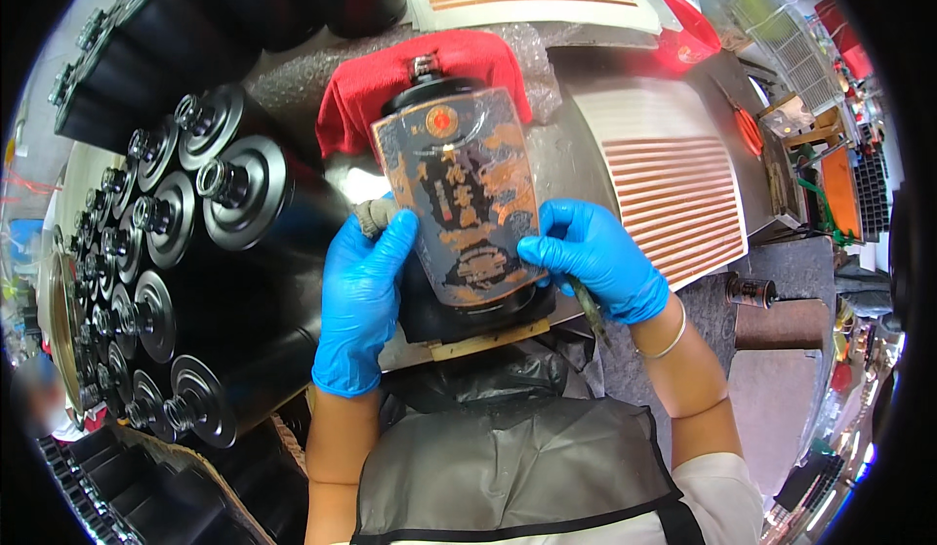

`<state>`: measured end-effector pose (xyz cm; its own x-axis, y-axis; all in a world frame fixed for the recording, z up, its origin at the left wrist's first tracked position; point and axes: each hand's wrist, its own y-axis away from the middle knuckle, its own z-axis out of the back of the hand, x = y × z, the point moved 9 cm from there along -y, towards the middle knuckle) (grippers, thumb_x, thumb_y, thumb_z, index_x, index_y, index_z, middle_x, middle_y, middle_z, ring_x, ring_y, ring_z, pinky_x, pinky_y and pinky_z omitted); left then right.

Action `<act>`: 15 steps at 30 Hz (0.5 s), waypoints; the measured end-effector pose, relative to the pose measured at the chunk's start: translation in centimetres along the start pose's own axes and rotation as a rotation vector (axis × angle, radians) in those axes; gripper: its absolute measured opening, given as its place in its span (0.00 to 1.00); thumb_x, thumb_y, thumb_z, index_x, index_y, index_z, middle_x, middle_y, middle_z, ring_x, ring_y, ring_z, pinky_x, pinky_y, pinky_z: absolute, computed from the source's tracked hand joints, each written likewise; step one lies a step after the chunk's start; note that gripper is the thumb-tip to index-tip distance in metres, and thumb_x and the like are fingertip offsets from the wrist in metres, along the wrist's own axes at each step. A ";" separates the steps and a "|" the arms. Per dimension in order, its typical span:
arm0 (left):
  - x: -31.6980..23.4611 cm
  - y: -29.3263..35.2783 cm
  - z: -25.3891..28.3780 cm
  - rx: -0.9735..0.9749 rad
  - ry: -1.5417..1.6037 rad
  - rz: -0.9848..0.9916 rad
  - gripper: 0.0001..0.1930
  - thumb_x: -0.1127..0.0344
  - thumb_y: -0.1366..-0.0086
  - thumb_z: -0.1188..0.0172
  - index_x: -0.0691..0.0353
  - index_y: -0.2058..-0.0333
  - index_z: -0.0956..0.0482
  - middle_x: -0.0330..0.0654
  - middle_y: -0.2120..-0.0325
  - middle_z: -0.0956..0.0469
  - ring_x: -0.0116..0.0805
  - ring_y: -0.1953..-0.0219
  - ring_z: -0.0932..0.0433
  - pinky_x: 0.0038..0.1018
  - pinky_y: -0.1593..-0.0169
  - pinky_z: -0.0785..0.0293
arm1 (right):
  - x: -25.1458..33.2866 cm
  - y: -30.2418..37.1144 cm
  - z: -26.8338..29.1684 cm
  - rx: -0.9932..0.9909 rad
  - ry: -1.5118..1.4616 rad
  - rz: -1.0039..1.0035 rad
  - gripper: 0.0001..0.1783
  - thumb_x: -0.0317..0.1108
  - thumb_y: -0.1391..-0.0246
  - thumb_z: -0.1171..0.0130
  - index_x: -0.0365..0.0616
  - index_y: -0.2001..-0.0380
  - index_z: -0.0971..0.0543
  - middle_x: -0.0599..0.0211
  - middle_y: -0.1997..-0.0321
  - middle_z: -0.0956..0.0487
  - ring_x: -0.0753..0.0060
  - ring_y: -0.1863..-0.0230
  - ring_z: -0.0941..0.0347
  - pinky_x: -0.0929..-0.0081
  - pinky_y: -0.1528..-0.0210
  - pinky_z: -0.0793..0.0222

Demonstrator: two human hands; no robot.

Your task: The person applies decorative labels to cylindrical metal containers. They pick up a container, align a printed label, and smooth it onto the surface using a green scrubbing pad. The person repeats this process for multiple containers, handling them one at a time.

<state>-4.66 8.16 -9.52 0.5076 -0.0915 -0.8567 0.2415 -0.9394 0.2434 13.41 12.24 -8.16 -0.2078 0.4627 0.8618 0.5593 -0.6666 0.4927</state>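
Observation:
A black bottle lies in front of me, its threaded neck pointing away on a red towel. Over its side sits a clear-edged decal sheet with dark and copper patterns and a round gold emblem. My left hand, in a blue glove, holds the sheet's left edge with the thumb; a grey wrap covers one finger. My right hand, also gloved in blue, pinches the lower right edge between thumb and fingers. A thin, dark greenish tool pokes out below that hand; its kind is unclear.
Several black bottles are stacked at left, necks facing me. To the right lie a sheet of copper strips and red-handled scissors. A red basin stands at the back. A wooden strip edges the near side.

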 end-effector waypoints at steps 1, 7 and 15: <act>0.2 0.7 -0.1 -0.076 0.061 0.068 0.06 0.72 0.38 0.43 0.65 0.63 0.26 0.36 0.66 0.25 0.23 0.64 0.29 0.20 0.54 0.32 | 0.0 0.1 0.0 -0.001 -0.023 0.013 0.12 0.37 0.48 0.38 0.38 0.72 0.24 0.68 0.75 0.23 0.81 0.75 0.29 0.81 0.70 0.32; 0.3 2.3 0.0 0.055 -0.145 0.061 0.18 0.77 0.43 0.40 0.69 0.52 0.28 0.40 0.61 0.23 0.26 0.60 0.26 0.23 0.51 0.30 | -0.7 0.5 0.3 -0.001 -0.023 0.022 0.12 0.38 0.48 0.38 0.39 0.72 0.24 0.69 0.74 0.23 0.81 0.74 0.29 0.82 0.68 0.33; 0.7 2.4 0.3 0.041 -0.175 0.072 0.22 0.78 0.43 0.41 0.70 0.49 0.30 0.41 0.60 0.24 0.27 0.59 0.26 0.24 0.50 0.30 | -1.3 0.4 0.4 0.038 -0.026 0.055 0.11 0.37 0.48 0.38 0.41 0.74 0.24 0.72 0.76 0.24 0.84 0.74 0.30 0.84 0.69 0.35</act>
<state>-4.00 5.72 -9.67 0.3699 -0.2115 -0.9047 0.1743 -0.9406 0.2912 14.18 11.62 -9.10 -0.1553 0.4410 0.8840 0.5996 -0.6691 0.4391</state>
